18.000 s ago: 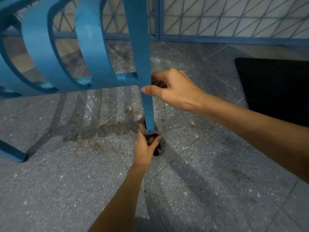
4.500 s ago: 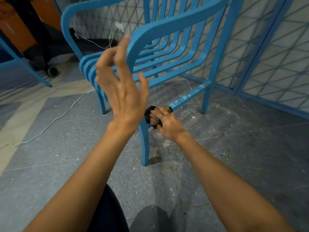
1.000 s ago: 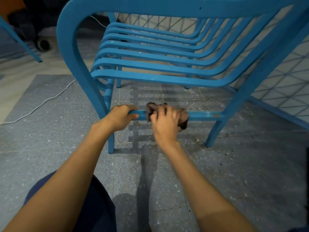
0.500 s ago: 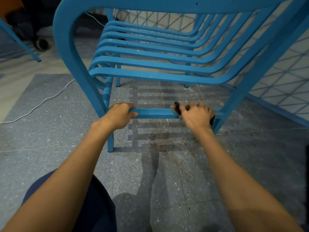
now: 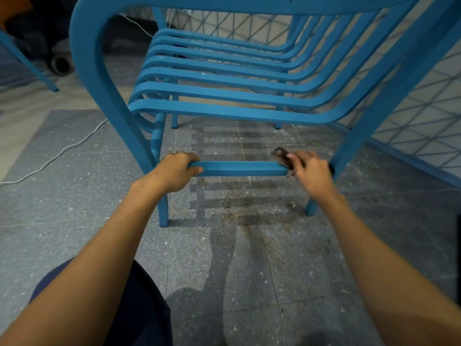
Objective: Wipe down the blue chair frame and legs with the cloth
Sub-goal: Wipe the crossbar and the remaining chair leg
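The blue slatted chair (image 5: 224, 96) stands in front of me, seen from behind and low. A low crossbar (image 5: 239, 168) joins its two near legs. My left hand (image 5: 174, 172) grips the left end of that crossbar, fingers curled over the top. My right hand (image 5: 311, 173) holds a dark, dirty cloth (image 5: 280, 154) wrapped on the right end of the crossbar, close to the right leg (image 5: 311, 208). Most of the cloth is hidden under my fingers.
The grey speckled floor (image 5: 249, 245) under the chair shows brown dirt stains. A white cable (image 5: 62, 151) runs across the floor at left. A blue mesh fence (image 5: 424, 116) stands at right. Another blue leg (image 5: 30, 66) and dark objects sit at far left.
My right hand with the cloth slid right along the crossbar from its middle to the right end by the leg. My left hand kept its grip at the left end.
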Demonstrator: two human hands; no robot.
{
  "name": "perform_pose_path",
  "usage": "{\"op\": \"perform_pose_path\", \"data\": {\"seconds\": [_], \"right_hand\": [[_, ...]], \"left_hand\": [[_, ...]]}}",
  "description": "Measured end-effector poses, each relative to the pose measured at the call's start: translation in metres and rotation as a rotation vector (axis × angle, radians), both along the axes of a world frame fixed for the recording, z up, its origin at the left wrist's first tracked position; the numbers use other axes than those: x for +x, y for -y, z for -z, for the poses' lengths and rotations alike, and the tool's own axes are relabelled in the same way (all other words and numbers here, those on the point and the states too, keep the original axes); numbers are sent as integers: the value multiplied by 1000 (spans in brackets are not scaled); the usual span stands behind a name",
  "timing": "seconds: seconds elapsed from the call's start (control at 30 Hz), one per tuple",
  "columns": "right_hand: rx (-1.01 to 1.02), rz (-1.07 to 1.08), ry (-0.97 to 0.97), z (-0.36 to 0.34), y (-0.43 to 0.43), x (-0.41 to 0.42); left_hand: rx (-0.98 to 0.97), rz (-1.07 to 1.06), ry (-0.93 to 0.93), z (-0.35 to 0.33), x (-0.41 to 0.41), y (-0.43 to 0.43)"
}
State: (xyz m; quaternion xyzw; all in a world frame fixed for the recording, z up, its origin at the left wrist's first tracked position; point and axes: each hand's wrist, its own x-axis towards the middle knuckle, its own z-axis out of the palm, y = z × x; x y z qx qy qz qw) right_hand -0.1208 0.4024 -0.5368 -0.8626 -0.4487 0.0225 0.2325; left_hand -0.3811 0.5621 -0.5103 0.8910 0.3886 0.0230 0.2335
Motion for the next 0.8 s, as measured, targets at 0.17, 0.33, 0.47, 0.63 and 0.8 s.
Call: {"op": "perform_pose_path", "data": {"seconds": [0.17,0.33,0.47,0.63,0.8], "right_hand": [[-366,175,61,-19,-40,-31],[-205,-8,178,7,-77,-138],[-42,-297,311,26,-48,-126],[-202,-189,288,21,5,-18],[-156,-167,97,14,6,-6]], "left_hand": [[3,9,10,1,-2,1],[23,17,18,2,-3,0],[34,1,37,2,-2,0],[10,0,18,3,-3,1],[85,79,48,5,12,10]]}}
